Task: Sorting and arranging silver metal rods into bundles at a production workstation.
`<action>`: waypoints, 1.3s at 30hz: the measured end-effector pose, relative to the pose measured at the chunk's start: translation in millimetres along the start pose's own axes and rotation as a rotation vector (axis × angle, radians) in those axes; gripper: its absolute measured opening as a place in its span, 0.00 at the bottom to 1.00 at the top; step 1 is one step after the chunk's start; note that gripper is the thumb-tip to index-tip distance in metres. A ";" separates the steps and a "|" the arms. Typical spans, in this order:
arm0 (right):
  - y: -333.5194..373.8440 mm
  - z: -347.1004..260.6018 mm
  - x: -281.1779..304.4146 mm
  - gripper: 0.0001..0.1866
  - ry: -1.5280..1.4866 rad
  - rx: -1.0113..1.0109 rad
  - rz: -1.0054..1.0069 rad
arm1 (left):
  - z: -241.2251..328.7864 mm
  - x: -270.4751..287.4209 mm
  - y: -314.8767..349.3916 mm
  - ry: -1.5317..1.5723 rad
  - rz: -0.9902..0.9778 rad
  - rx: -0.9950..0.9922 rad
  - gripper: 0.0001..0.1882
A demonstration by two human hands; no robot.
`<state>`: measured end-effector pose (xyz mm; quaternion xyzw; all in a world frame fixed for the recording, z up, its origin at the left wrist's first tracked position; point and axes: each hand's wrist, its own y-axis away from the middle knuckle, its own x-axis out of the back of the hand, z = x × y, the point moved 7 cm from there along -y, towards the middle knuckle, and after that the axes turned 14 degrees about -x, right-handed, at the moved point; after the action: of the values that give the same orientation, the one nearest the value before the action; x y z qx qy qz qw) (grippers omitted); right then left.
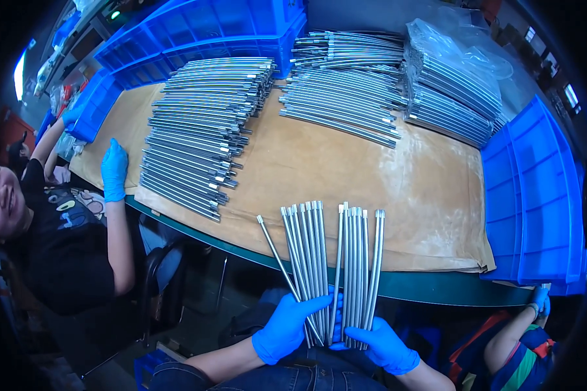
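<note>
While the left hand (282, 329) and the right hand (383, 343), both in blue gloves, are held low before the person's lap, two bunches of slim silver rods are kept fanned upward between them. The left bunch (308, 251) is gripped near its lower end, its thumb laid across the front, and one slanted rod (274, 247) is leaned outward on its left side. The right bunch (354, 260) is clasped likewise, the thumb pressed over its lower front; the remaining fingers are largely hidden behind the metal, so how tightly they are curled cannot be told. Beyond the hands, the green edge of the desk (430, 288) is crossed in view by the upper parts of the rods. At the lower right, a co-worker's gloved hand (540, 300) is seen near the desk's corner. The desktop is covered by a brown sheet (293, 169), on whose left part a long pile of rods (202, 130) is laid out; near that pile, another co-worker's gloved hand (115, 168) is rested. Farther back, a middle pile (342, 98) is stacked just beside a plastic-covered stack (453, 85). The right side is bordered by an upright blue bin (535, 195), the back by blue crates (222, 29).
</note>
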<state>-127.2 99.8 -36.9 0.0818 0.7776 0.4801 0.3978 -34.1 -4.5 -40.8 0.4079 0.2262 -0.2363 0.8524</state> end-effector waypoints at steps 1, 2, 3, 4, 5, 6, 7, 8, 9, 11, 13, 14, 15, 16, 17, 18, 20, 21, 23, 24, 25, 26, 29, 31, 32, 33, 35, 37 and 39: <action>-0.4 0.3 0.5 0.22 0.011 0.015 0.003 | -0.6 1.0 -0.2 0.002 0.000 -0.015 0.16; -0.9 0.7 1.2 0.21 0.022 0.030 0.007 | -1.4 1.3 0.3 0.002 -0.002 -0.015 0.16; -1.1 0.7 1.7 0.20 0.034 0.044 0.011 | -1.1 2.0 0.6 -0.015 0.003 -0.030 0.16; -1.6 0.7 1.3 0.20 0.033 0.047 0.012 | -0.4 2.6 0.8 -0.032 0.007 -0.045 0.16; -2.3 0.3 0.4 0.20 0.035 0.047 0.018 | 0.0 3.3 0.9 -0.049 0.012 -0.059 0.17; -3.1 -0.1 -0.5 0.20 0.036 0.048 0.024 | -1.6 3.6 0.9 -0.049 0.009 -0.059 0.17; -3.7 0.0 -0.3 0.20 0.038 0.048 0.029 | -2.7 4.3 0.3 -0.062 0.005 -0.077 0.17; -4.9 0.5 0.9 0.20 0.037 0.049 0.030 | -3.8 4.9 -0.3 -0.075 0.001 -0.096 0.17; -6.8 0.9 3.0 0.20 0.051 0.051 0.039 | -3.5 4.9 -0.8 -0.087 -0.003 -0.115 0.18; -9.0 1.3 6.5 0.21 0.078 0.054 0.057 | -3.7 4.1 -0.5 -0.078 -0.004 -0.110 0.18; -7.6 1.8 7.4 0.21 0.045 0.039 0.049 | -3.4 3.0 -0.1 -0.059 -0.004 -0.100 0.18; -6.3 2.8 7.2 0.21 0.012 0.023 0.041 | -2.3 2.4 0.5 -0.060 -0.003 -0.099 0.18; -5.1 3.9 6.8 0.21 -0.022 0.006 0.033 | -0.6 1.8 1.1 -0.058 0.001 -0.093 0.18; -3.0 3.5 5.7 0.21 -0.024 0.006 0.033 | 1.0 1.4 1.7 -0.056 0.004 -0.086 0.18; -0.5 2.9 2.3 0.21 -0.056 0.003 0.002 | 1.6 1.8 2.2 -0.054 0.008 -0.080 0.18; 1.7 2.4 -1.0 0.22 -0.089 0.001 -0.028 | 1.6 2.8 2.4 -0.055 0.009 -0.079 0.18; 3.6 2.8 -1.5 0.22 -0.123 0.001 -0.058 | -0.2 6.4 2.1 -0.056 0.027 -0.059 0.18; 4.0 3.6 0.6 0.22 -0.125 -0.007 -0.064 | -0.8 7.7 2.4 -0.056 0.036 -0.049 0.18; 4.7 5.3 3.3 0.22 -0.129 -0.022 -0.077 | 0.3 7.4 3.5 -0.056 0.030 -0.045 0.18; 4.8 5.4 3.3 0.22 -0.131 -0.021 -0.078 | 0.9 7.1 4.1 -0.055 0.027 -0.040 0.18; 4.8 5.2 3.2 0.22 -0.113 -0.021 -0.073 | 1.3 6.9 4.5 -0.054 0.024 -0.036 0.18; 4.7 5.1 3.0 0.22 -0.096 -0.021 -0.068 | 1.6 6.9 4.9 -0.056 0.023 -0.035 0.18; 4.3 5.8 2.9 0.22 -0.069 -0.010 -0.053 | 2.6 6.8 5.4 -0.052 0.023 -0.035 0.19; 3.7 5.7 3.3 0.23 -0.046 0.011 -0.031 | 3.0 6.9 6.1 -0.051 0.022 -0.035 0.19; 2.9 6.4 3.0 0.23 -0.047 0.012 -0.031 | 3.1 7.0 6.5 -0.048 0.023 -0.036 0.19; 1.6 7.1 4.2 0.23 -0.036 0.018 -0.011 | 3.3 7.0 6.8 -0.046 0.023 -0.036 0.19; -0.9 8.5 7.9 0.23 -0.016 0.031 0.031 | 3.2 6.3 6.8 -0.042 0.020 -0.028 0.19; -4.4 9.7 12.4 0.23 0.043 0.070 0.057 | 2.9 5.4 6.7 -0.032 0.016 -0.013 0.19; -6.6 7.9 16.2 0.22 0.163 0.144 0.107 | 3.6 4.8 6.5 -0.030 0.012 -0.011 0.19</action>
<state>-130.9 109.9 -52.8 0.1121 0.8344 0.4483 0.3002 -25.8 -4.9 -37.7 0.4009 0.2122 -0.2358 0.8594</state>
